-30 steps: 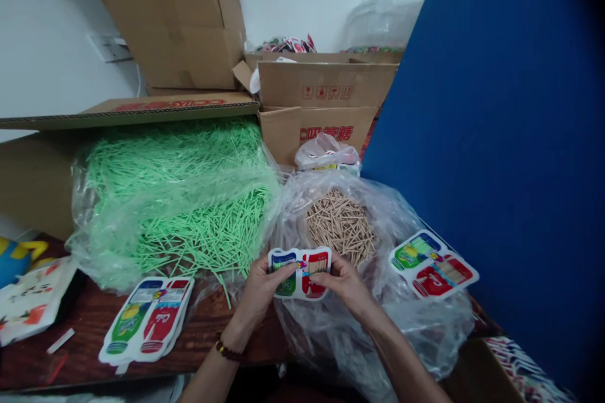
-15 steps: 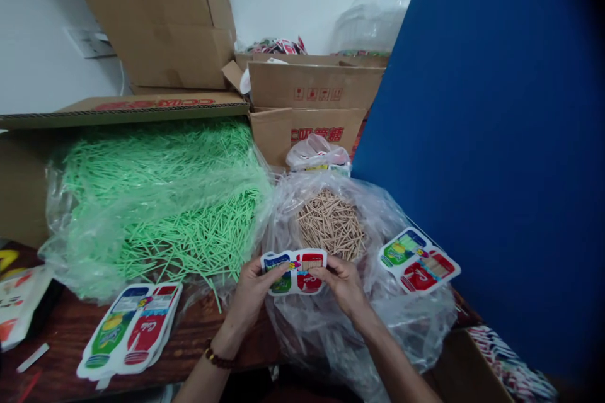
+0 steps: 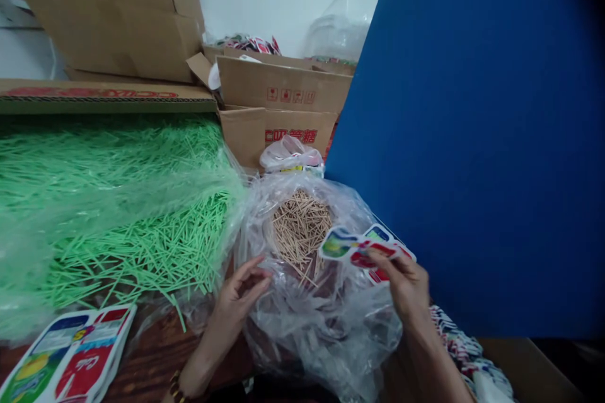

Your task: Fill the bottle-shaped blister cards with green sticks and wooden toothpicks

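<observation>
My right hand (image 3: 409, 286) pinches a flat double-bottle-shaped packet (image 3: 337, 244), green on one half and red on the other, blurred by motion. It hangs just over another packet of the same kind (image 3: 384, 233) on the right side of the clear plastic bag (image 3: 331, 321). Nothing is in my left hand (image 3: 243, 293), whose fingers are curled but apart at the bag's left side. Inside the bag lies a heap of thin tan sticks (image 3: 302, 227). At lower left, a stack of matching packets (image 3: 78, 352), marked "Cola", rests on the dark wooden table (image 3: 161, 352).
A carton of bright green sticks (image 3: 142, 227) in plastic fills the left side. Brown cardboard boxes (image 3: 283, 82) stand behind, near a knotted plastic bag (image 3: 290, 154). A large blue panel (image 3: 463, 138) bounds the right side. Below it is a pile of striped packets (image 3: 466, 346).
My left hand has let go of the packet. My right hand has carried it rightward, over the other packet on the bag. The view has turned to the right.
</observation>
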Demonstrator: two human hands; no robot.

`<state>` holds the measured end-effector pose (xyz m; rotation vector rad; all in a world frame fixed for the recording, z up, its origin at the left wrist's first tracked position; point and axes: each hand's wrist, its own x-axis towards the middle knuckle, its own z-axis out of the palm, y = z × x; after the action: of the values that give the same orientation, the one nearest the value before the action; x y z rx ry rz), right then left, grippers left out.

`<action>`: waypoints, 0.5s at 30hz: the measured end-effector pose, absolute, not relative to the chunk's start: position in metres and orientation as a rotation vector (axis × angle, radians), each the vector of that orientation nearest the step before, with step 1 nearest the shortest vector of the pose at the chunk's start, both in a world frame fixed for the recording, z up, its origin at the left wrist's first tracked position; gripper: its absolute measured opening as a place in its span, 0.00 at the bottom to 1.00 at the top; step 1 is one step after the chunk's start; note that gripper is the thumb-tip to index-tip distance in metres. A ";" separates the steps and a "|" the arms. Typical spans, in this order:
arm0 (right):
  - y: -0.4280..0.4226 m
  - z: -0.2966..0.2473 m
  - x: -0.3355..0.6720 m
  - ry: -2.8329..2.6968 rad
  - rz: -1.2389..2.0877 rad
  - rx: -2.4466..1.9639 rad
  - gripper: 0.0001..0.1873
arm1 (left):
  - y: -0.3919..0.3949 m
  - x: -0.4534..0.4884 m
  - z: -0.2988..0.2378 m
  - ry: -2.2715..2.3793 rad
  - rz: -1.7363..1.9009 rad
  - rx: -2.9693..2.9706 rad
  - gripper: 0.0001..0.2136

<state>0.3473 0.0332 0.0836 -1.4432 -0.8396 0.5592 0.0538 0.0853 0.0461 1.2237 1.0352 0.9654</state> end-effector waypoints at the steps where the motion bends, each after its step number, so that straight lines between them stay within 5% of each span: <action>1: 0.031 0.079 0.364 -0.743 0.507 -1.435 0.12 | 0.085 0.053 0.045 1.041 0.960 1.209 0.19; 9: 0.029 -0.003 0.439 -0.409 0.519 -1.591 0.22 | 0.074 0.037 0.040 1.073 0.916 1.161 0.16; 15: 0.012 0.023 0.435 -0.690 0.239 -2.111 0.20 | 0.055 0.002 0.034 1.214 1.027 1.115 0.14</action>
<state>0.4353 0.0123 0.0227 -2.1108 -0.6900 0.2389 0.0018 0.0547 0.0344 1.1153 1.2140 1.0271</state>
